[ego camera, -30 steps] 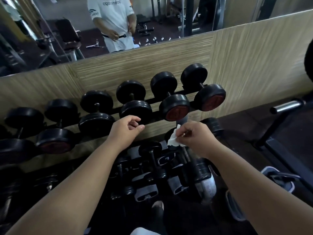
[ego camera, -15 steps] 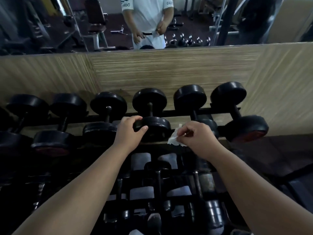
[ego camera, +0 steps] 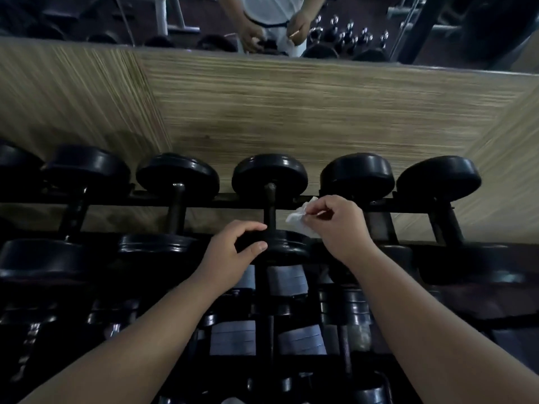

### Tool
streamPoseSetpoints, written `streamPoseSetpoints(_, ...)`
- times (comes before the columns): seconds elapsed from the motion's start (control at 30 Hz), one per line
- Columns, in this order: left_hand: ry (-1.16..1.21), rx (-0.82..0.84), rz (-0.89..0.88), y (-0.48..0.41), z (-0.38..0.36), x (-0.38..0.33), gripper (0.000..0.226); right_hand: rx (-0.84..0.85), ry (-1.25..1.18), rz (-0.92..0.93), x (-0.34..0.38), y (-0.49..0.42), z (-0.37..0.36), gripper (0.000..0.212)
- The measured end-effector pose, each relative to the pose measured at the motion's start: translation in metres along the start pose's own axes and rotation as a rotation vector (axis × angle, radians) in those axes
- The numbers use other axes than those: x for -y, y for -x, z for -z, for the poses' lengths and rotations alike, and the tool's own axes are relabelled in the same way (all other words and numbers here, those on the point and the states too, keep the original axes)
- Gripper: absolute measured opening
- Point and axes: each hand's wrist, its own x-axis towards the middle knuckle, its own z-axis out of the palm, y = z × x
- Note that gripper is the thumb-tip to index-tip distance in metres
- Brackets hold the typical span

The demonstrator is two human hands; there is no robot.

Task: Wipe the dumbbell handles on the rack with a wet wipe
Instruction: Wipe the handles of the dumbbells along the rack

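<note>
My left grip (ego camera: 233, 252) is clasping the near head of the middle dumbbell (ego camera: 269, 173) on the rack (ego camera: 204, 202). My right grip (ego camera: 335, 225) is pinching the wipe (ego camera: 297, 217), just beside the handle (ego camera: 270, 209). More dumbbells (ego camera: 357, 174) are crowding either side.

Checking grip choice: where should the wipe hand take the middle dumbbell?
Probably the handle, from the right. It lies bare between the two heads, pointing away, and the right hand with the wipe is beside it; the left hand grips the near head.
</note>
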Motion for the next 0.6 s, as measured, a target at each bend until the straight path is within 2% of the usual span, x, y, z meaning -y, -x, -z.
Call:
streamPoseSetpoints(0.27, 0.083, -0.089, -0.049, 0.001, -0.013, 0.009, 0.035, 0.061, 0.181, 0.108, -0.009, -0.06, -0.045, 0.004)
streamPoseSetpoints(0.43, 0.109, -0.091, -0.076, 0.0, -0.012, 0.014, 0.032, 0.056, 0.235, 0.209, -0.008, -0.087, -0.068, 0.009)
streamPoseSetpoints(0.6, 0.113, -0.074, -0.028, 0.0, -0.01, 0.012, 0.033, 0.052, 0.25, 0.323, -0.013, -0.098, -0.084, 0.012)
